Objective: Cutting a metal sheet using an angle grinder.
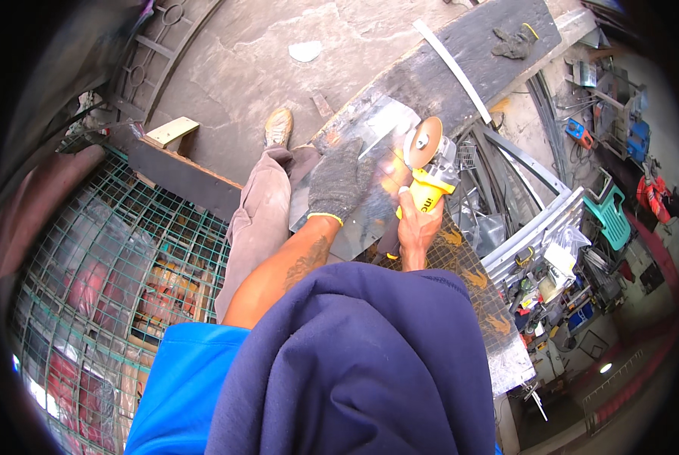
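Observation:
My right hand, bare, is wrapped round the yellow body of an angle grinder. Its brownish disc faces up and to the left, beside a shiny metal sheet. On that sheet rests my left hand in a dark grey knitted glove with a yellow cuff, fingers laid out toward the far side; the fingertips are hard to make out. An orange-brown patch shows on the metal between the glove and the grinder. Whether the disc touches the sheet or is spinning, I cannot tell.
A long dark board carries a pale metal strip and a loose glove. Metal bars and a green plastic stool are at right. Green wire mesh fills the left, near a wooden piece.

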`<action>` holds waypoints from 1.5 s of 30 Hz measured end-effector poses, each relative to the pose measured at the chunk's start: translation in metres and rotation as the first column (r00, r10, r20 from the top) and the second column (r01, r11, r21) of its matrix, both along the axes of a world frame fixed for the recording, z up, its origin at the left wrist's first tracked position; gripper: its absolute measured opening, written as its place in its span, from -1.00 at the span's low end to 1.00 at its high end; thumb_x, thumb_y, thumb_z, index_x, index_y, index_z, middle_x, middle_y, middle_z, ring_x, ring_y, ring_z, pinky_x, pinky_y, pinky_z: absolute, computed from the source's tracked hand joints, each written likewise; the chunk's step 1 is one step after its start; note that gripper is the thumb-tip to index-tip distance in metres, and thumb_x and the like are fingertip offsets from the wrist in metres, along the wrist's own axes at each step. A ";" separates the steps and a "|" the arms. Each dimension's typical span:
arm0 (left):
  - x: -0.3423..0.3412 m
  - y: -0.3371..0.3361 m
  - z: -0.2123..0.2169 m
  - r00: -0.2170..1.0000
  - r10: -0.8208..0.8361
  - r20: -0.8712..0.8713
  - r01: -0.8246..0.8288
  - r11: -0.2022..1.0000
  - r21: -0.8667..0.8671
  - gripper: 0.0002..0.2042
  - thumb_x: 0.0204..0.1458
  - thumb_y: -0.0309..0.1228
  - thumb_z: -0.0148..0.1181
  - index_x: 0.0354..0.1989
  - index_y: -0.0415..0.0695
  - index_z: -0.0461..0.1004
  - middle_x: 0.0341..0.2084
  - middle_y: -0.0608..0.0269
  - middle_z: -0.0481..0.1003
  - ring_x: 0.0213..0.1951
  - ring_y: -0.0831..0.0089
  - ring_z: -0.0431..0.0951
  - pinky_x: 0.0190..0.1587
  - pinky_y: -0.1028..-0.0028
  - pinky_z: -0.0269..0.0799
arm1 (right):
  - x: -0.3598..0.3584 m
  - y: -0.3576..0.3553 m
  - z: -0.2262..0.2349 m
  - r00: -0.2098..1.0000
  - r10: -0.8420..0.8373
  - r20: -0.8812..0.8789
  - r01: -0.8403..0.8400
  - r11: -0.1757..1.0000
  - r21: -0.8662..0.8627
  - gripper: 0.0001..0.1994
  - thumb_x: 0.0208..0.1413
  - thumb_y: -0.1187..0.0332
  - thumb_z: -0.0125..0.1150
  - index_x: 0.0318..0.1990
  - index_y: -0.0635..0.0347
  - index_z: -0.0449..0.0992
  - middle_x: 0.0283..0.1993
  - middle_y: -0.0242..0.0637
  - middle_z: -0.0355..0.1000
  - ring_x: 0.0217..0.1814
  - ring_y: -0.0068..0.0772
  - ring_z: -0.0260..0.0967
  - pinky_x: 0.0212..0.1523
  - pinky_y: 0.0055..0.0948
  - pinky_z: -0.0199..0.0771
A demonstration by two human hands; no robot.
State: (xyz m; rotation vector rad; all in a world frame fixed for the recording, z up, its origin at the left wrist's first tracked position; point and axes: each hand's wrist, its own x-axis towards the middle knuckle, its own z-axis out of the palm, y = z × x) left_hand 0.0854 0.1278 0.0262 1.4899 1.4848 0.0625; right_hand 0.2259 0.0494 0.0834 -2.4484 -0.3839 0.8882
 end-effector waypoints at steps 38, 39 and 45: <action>0.001 -0.003 -0.002 1.000 0.005 0.005 -0.005 1.000 0.017 -0.49 0.32 -0.06 0.03 0.29 -0.17 0.41 0.18 -0.15 0.49 0.23 -0.04 0.47 0.28 0.15 0.34 | 0.078 0.032 0.009 0.940 0.336 0.060 -0.327 0.937 -0.119 -0.49 -0.04 0.12 0.53 -0.03 0.24 0.49 -0.30 -0.29 0.53 -0.35 -0.44 0.46 -0.26 -0.36 0.51; 0.001 -0.001 0.000 1.000 0.005 0.010 -0.005 1.000 0.005 -0.49 0.32 -0.07 0.03 0.29 -0.17 0.41 0.17 -0.15 0.49 0.23 -0.04 0.47 0.28 0.15 0.34 | 0.082 0.037 0.013 0.928 0.369 0.053 -0.357 0.921 -0.157 -0.48 -0.05 0.11 0.53 -0.04 0.24 0.48 -0.28 -0.23 0.55 -0.33 -0.35 0.50 -0.22 -0.31 0.53; 0.002 0.002 -0.001 1.000 0.009 0.022 -0.008 1.000 -0.013 -0.50 0.31 -0.09 0.03 0.25 -0.19 0.44 0.16 -0.15 0.50 0.22 -0.05 0.47 0.27 0.13 0.35 | 0.107 0.048 0.013 0.869 0.494 0.028 -0.483 0.859 -0.170 -0.45 -0.08 0.08 0.52 -0.02 0.24 0.49 -0.26 -0.15 0.59 -0.31 -0.24 0.55 -0.16 -0.26 0.56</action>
